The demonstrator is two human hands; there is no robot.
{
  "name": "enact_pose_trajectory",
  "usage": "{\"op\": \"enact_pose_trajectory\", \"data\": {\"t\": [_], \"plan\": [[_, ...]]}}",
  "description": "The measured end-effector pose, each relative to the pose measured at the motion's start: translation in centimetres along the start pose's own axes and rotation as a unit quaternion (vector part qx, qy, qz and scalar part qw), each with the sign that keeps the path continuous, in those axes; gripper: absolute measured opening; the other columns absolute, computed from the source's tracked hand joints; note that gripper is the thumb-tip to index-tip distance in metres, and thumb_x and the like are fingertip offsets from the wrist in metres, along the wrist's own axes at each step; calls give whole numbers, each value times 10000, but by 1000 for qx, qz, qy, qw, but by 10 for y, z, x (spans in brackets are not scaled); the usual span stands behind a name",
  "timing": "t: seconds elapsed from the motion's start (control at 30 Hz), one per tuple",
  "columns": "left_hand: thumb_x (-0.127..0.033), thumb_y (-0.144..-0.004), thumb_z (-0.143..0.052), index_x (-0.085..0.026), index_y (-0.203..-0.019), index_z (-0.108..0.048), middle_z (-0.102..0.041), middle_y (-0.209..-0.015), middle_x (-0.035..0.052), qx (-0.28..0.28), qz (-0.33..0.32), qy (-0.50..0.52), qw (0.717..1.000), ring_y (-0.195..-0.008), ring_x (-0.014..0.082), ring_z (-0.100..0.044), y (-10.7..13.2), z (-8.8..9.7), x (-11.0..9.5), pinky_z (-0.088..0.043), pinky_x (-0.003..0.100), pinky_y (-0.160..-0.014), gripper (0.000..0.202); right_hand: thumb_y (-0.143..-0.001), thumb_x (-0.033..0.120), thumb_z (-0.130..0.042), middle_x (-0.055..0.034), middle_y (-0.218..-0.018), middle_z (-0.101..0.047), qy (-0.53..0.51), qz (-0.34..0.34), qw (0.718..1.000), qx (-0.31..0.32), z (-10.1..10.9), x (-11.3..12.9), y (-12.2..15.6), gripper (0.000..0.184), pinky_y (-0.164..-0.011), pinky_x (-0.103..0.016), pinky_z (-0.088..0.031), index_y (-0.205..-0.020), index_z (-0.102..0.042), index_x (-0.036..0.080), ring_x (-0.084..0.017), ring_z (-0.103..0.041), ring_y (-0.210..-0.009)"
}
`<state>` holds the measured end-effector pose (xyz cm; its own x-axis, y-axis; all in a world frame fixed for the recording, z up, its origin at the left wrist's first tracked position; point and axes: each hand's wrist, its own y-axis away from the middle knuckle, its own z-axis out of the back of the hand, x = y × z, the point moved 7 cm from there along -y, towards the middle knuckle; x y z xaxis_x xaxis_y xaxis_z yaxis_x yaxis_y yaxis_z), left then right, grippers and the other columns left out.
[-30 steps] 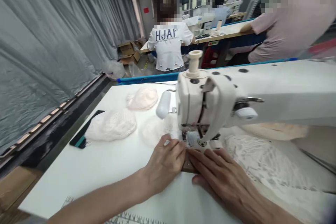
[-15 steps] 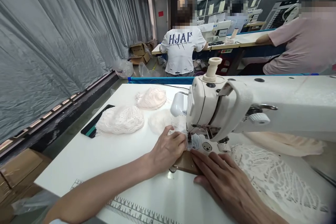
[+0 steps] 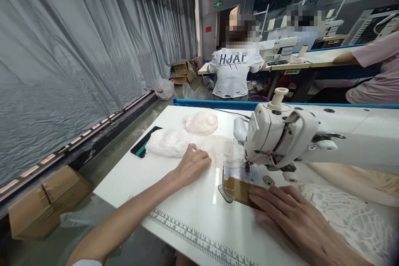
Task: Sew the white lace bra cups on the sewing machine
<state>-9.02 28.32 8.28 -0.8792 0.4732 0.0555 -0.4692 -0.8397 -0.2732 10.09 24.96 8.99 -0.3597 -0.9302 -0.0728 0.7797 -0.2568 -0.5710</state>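
Observation:
A white sewing machine (image 3: 280,137) stands on a white table (image 3: 174,199). My left hand (image 3: 191,164) reaches left of the machine, its fingers curled at the edge of a white lace cup (image 3: 166,143); whether they grip it I cannot tell. My right hand (image 3: 289,216) lies flat, fingers stretched out, beside a brown plate (image 3: 238,189) under the needle. White lace fabric (image 3: 349,216) spreads to the right of that hand. A second, pinkish cup (image 3: 201,122) lies farther back.
A dark phone-like slab (image 3: 144,146) lies at the table's left edge. A printed ruler (image 3: 193,232) runs along the front edge. Cardboard boxes (image 3: 43,201) sit on the floor left. Grey plastic sheeting hangs left. A person in a white shirt (image 3: 235,72) and another in pink (image 3: 374,75) work behind.
My left hand has drawn away from the needle area and moved left to the white lace cup. My right hand stays flat by the brown plate. The view swung left.

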Motion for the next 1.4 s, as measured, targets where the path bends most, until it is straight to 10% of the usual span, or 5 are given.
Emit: {"op": "enact_pose_trajectory", "data": {"t": [0.23,0.77,1.03,1.13,1.4], "plan": [[-113,-902,-447,-140,-785,-593,-637,-753,3,-27,-65,53,996,-679,115,-540,47,21,-73,-306,309,-751,189,-951,287,-409,-93,-1074,-647,-63,-12,997,37,-10,41,-38,252,-802,-383,-370,-1108,-565,167,-233,-562,-963],[-295,-909,-513,-166,-898,-603,-674,-919,28,17,43,266,963,-875,149,-574,117,36,-89,-291,337,-854,158,-948,201,-349,-28,-751,-582,-215,-57,969,103,-16,94,-16,261,-698,-328,-314,-813,-571,185,-156,-501,-694],[-364,-703,-734,-146,-822,-695,-615,-723,3,185,225,621,728,-663,109,-509,143,44,-118,-380,218,-619,251,-813,490,-586,21,-648,-469,-618,-259,653,354,2,119,19,321,-520,-230,-296,-758,-570,174,-115,-416,-600],[-360,-667,-759,-117,-747,-689,-597,-675,7,219,262,689,639,-620,94,-496,147,37,-134,-379,202,-574,265,-746,473,-672,40,-617,-432,-642,-273,634,333,3,130,30,332,-501,-219,-265,-708,-542,171,-92,-375,-571],[-420,-537,-822,-115,-742,-685,-566,-619,-10,236,333,711,573,-572,72,-450,179,0,-160,-344,194,-543,393,-794,473,-618,38,-583,-428,-696,-310,566,316,-18,155,73,346,-487,-224,-235,-686,-584,146,-77,-338,-534]]}}
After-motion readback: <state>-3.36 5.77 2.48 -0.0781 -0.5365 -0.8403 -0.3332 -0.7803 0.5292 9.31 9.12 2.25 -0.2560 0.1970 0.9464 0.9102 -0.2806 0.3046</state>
